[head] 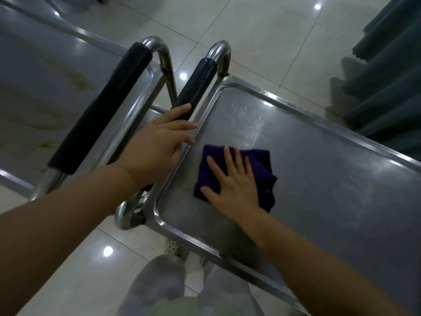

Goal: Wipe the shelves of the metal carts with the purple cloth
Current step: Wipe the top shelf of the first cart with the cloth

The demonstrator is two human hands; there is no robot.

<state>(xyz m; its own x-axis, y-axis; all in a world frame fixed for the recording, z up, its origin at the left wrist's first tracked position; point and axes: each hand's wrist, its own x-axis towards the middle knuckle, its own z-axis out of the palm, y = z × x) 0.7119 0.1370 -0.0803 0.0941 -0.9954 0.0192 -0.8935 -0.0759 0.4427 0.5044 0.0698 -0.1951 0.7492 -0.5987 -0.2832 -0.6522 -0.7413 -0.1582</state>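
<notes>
My right hand [234,188] lies flat, fingers spread, pressing the folded purple cloth [237,174] onto the right cart's top shelf [319,179], near its handle end. My left hand [159,142] rests on that cart's black-padded handle [196,85], fingers straight.

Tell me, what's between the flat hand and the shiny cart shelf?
The purple cloth. The right hand presses flat on it, and it lies on the cart's top shelf, seen in the head view.
</notes>
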